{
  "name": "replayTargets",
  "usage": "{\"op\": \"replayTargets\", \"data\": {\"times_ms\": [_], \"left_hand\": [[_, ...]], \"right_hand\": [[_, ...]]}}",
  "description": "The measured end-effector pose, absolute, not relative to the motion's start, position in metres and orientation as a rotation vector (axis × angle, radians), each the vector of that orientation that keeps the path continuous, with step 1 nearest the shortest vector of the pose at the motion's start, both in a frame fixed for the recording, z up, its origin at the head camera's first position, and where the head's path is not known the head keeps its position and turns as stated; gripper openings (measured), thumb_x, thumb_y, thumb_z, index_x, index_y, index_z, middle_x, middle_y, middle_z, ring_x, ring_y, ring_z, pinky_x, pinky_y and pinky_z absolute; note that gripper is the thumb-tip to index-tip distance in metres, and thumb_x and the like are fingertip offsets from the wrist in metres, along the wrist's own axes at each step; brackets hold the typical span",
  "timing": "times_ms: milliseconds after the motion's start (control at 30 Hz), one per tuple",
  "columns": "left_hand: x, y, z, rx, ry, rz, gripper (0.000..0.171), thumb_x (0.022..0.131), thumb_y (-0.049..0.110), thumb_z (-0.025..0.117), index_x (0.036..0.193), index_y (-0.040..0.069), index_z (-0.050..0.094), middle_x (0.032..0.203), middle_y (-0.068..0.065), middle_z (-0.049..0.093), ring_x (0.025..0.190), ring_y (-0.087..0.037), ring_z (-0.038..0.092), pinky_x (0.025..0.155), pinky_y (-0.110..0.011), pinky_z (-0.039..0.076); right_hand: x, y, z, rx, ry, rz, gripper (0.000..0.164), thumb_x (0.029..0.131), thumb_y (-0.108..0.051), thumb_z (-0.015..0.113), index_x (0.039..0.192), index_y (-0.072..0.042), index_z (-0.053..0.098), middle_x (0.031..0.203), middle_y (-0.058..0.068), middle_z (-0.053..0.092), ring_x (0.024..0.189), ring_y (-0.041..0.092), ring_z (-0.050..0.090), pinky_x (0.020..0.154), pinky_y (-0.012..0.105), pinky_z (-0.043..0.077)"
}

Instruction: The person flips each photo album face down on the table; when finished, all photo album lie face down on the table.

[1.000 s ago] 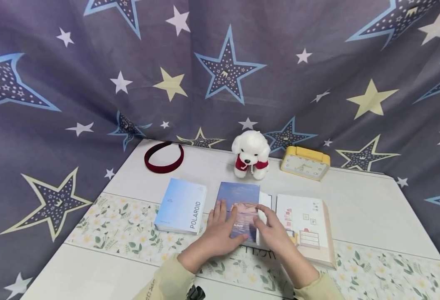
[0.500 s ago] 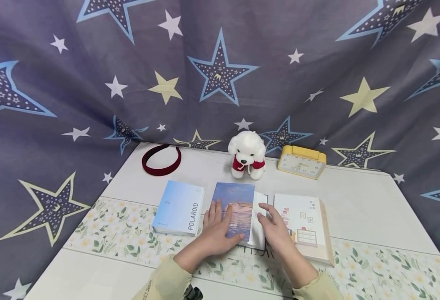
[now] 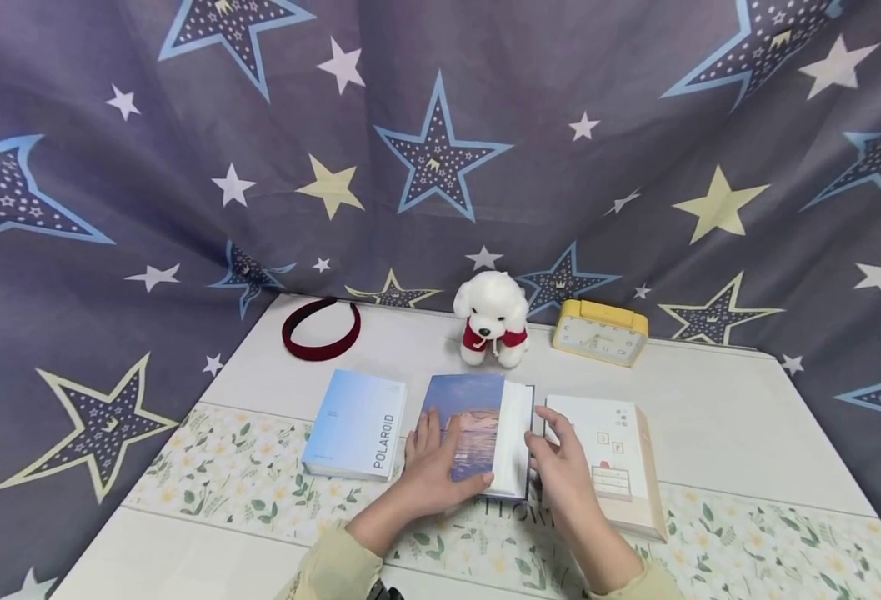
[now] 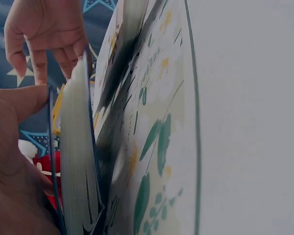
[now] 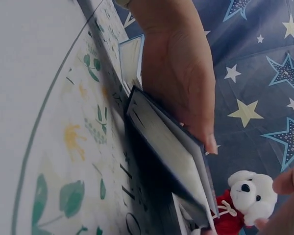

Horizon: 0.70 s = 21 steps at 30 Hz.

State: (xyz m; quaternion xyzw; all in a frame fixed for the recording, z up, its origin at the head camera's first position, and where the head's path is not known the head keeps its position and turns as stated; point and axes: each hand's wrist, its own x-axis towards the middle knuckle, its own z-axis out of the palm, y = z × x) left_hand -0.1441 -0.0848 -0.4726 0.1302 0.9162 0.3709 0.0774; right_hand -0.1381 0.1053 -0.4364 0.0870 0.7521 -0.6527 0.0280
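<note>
A photo album (image 3: 478,398) with a blue sea-and-rock cover lies in the middle of the table. Its front cover sits shifted left, baring a strip of white pages (image 3: 513,433) along the right side. My left hand (image 3: 431,473) rests on that cover with fingers spread; in the left wrist view its thumb (image 4: 32,98) lies at the cover's edge. My right hand (image 3: 563,467) is at the album's right edge, index finger and thumb apart. Whether its lower fingers touch the back cover (image 5: 152,156) is unclear.
A light-blue POLAROID album (image 3: 357,425) lies left, and a thick white illustrated book (image 3: 605,433) right. Behind stand a white toy dog (image 3: 491,304) in red and a yellow alarm clock (image 3: 601,332). A dark red headband (image 3: 322,346) lies back left, before a star-patterned curtain (image 3: 440,167).
The front cover has slid left, showing more of the pages. My right hand has drawn away from the cover's edge to the right edge of the album. The left hand stays on the cover.
</note>
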Motion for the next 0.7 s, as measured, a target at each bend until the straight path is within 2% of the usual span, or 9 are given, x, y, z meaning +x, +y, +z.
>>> {"op": "replayTargets", "data": {"times_ms": [133, 200, 267, 367, 433, 533, 600, 700], "left_hand": [[-0.145, -0.084, -0.476, 0.374, 2.688, 1.284, 0.099, 0.086, 0.056, 0.063, 0.154, 0.0, 0.019, 0.154, -0.039, -0.003, 0.143, -0.051, -0.007, 0.11, -0.067, -0.001], [-0.145, -0.082, -0.477, 0.366, 2.633, 1.348, 0.098, 0.087, 0.057, 0.062, 0.155, 0.003, 0.018, 0.154, -0.039, -0.002, 0.143, -0.051, -0.007, 0.109, -0.069, 0.001], [-0.144, -0.079, -0.477, 0.365, 2.572, 1.391, 0.098, 0.087, 0.06, 0.06, 0.156, 0.005, 0.017, 0.154, -0.039, -0.003, 0.142, -0.052, -0.007, 0.108, -0.071, 0.002], [-0.142, -0.074, -0.475, 0.362, 2.522, 1.416, 0.1, 0.086, 0.067, 0.055, 0.157, 0.009, 0.017, 0.155, -0.036, -0.003, 0.142, -0.053, -0.006, 0.106, -0.074, 0.005], [-0.142, -0.071, -0.471, 0.38, 2.516, 1.425, 0.101, 0.085, 0.071, 0.053, 0.157, 0.01, 0.015, 0.156, -0.034, -0.002, 0.142, -0.053, -0.006, 0.106, -0.074, 0.004], [-0.141, -0.067, -0.466, 0.417, 2.519, 1.454, 0.104, 0.084, 0.074, 0.05, 0.157, 0.01, 0.013, 0.157, -0.031, 0.0, 0.141, -0.055, -0.005, 0.106, -0.074, 0.004], [-0.14, -0.065, -0.463, 0.446, 2.515, 1.49, 0.105, 0.085, 0.073, 0.051, 0.158, 0.009, 0.011, 0.158, -0.03, 0.001, 0.141, -0.055, -0.004, 0.107, -0.073, 0.006], [-0.139, -0.062, -0.462, 0.452, 2.464, 1.59, 0.106, 0.085, 0.073, 0.052, 0.158, 0.01, 0.008, 0.159, -0.028, -0.001, 0.143, -0.05, -0.003, 0.107, -0.072, 0.01]], "right_hand": [[-0.138, 0.106, -0.434, 0.306, 2.284, -2.065, 0.057, 0.099, -0.013, 0.046, 0.151, -0.005, 0.027, 0.158, 0.024, 0.018, 0.134, 0.041, 0.038, 0.1, 0.051, 0.044], [-0.137, 0.106, -0.434, 0.3, 2.271, -2.085, 0.059, 0.1, -0.015, 0.044, 0.154, -0.005, 0.021, 0.157, 0.023, 0.021, 0.137, 0.041, 0.035, 0.102, 0.053, 0.041], [-0.136, 0.106, -0.435, 0.283, 2.253, -2.11, 0.058, 0.103, -0.02, 0.041, 0.154, -0.005, 0.019, 0.155, 0.021, 0.028, 0.136, 0.039, 0.038, 0.103, 0.053, 0.041], [-0.134, 0.107, -0.437, 0.23, 2.213, -2.169, 0.052, 0.106, -0.028, 0.034, 0.153, -0.007, 0.025, 0.15, 0.016, 0.039, 0.128, 0.034, 0.048, 0.101, 0.049, 0.043], [-0.134, 0.107, -0.437, 0.194, 2.169, -2.219, 0.048, 0.107, -0.03, 0.031, 0.15, -0.008, 0.033, 0.146, 0.013, 0.045, 0.119, 0.029, 0.053, 0.094, 0.042, 0.048], [-0.134, 0.107, -0.437, 0.153, 2.092, -2.27, 0.042, 0.107, -0.023, 0.029, 0.145, -0.009, 0.043, 0.143, 0.01, 0.048, 0.109, 0.021, 0.057, 0.083, 0.034, 0.053], [-0.134, 0.106, -0.437, 0.129, 2.031, -2.293, 0.04, 0.107, -0.017, 0.032, 0.143, -0.008, 0.046, 0.142, 0.01, 0.048, 0.105, 0.018, 0.058, 0.078, 0.031, 0.055], [-0.135, 0.103, -0.44, 0.08, 2.013, -2.272, 0.04, 0.105, -0.012, 0.039, 0.144, -0.008, 0.045, 0.141, 0.013, 0.048, 0.107, 0.019, 0.058, 0.08, 0.032, 0.056]]}}
